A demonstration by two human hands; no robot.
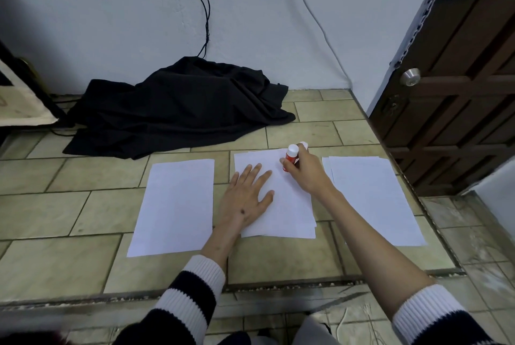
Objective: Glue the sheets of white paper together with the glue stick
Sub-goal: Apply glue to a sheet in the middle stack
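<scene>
Three lots of white paper lie side by side on the tiled floor. The left sheet (174,206) lies alone. The middle stack (289,210) has slightly offset edges at its lower right. My left hand (246,195) presses flat on the middle stack's left part, fingers spread. My right hand (305,170) grips a red glue stick (291,157) with a white end, held upside down with its tip on the stack's far right corner. A white cap pokes out behind my fingers. The right stack (370,199) lies untouched.
A heap of black cloth (178,107) lies against the wall beyond the papers, with cables running up from it. A brown wooden door (457,88) stands at the right. A step edge (250,286) runs across the floor close to me.
</scene>
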